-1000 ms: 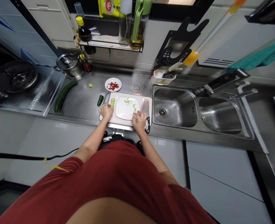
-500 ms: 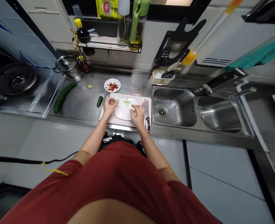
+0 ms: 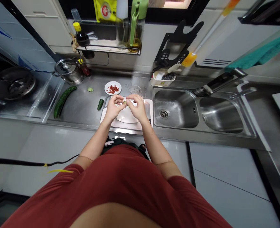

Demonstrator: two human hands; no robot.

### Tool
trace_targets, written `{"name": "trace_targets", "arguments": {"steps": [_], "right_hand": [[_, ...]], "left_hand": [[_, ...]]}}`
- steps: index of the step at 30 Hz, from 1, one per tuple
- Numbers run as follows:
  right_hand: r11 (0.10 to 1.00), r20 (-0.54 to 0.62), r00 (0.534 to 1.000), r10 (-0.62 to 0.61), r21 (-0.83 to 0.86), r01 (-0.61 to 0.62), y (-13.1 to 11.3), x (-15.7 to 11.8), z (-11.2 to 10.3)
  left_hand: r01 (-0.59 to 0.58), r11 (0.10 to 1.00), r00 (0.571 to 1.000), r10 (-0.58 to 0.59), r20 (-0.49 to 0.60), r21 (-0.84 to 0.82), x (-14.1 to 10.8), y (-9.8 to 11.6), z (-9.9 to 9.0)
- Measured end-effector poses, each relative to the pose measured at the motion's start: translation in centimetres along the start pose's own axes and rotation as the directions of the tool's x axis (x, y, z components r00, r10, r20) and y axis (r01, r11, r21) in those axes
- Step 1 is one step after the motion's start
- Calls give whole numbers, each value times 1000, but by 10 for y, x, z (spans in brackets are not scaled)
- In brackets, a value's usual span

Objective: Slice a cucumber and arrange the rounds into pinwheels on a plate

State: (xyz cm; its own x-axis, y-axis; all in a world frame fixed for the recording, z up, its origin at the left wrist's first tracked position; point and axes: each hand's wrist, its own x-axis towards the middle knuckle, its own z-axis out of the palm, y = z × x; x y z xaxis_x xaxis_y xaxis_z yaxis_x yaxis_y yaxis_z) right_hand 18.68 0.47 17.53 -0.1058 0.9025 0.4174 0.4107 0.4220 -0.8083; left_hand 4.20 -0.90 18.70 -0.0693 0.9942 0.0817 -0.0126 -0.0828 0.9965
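My left hand and my right hand meet above a white plate, fingertips nearly touching. Between them is a small green cucumber slice, which both pinch. My fingers hide most of the plate's far half and the slices laid there. Under the plate lies a pale pink cutting board. Left of the board is a short cucumber piece. A few loose cucumber slices sit farther back on the steel counter.
Behind the board stands a small white plate of chopped red pieces. A long cucumber and a lidded steel pot are on the left. To the right is a double sink. A bottle shelf hangs above the counter.
My hands were apart over the plate's two sides, each with a small cucumber piece. Now they have come together over its middle, covering the slices there. The view has shifted slightly.
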Motion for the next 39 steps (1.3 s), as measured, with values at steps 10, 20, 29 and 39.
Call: {"name": "trace_targets", "arguments": {"steps": [10,20,29,39], "right_hand": [[931,-29,988,154,338,-136,1,6,-6],[874,-39,970,241,443,-200,7,13,-10],[928,45,992,118,350,-126,6,18,-28],[948,83,990,115,288,-134,7,16,-33]], "left_hand": [[149,977,987,-157,-39,-155,-2,-7,6],[618,700,782,-495,379,-358,5,2,21],[511,777,856,-417,306,-369,14,9,25],[225,949,970,-197,145,-221,13,3,20]]}}
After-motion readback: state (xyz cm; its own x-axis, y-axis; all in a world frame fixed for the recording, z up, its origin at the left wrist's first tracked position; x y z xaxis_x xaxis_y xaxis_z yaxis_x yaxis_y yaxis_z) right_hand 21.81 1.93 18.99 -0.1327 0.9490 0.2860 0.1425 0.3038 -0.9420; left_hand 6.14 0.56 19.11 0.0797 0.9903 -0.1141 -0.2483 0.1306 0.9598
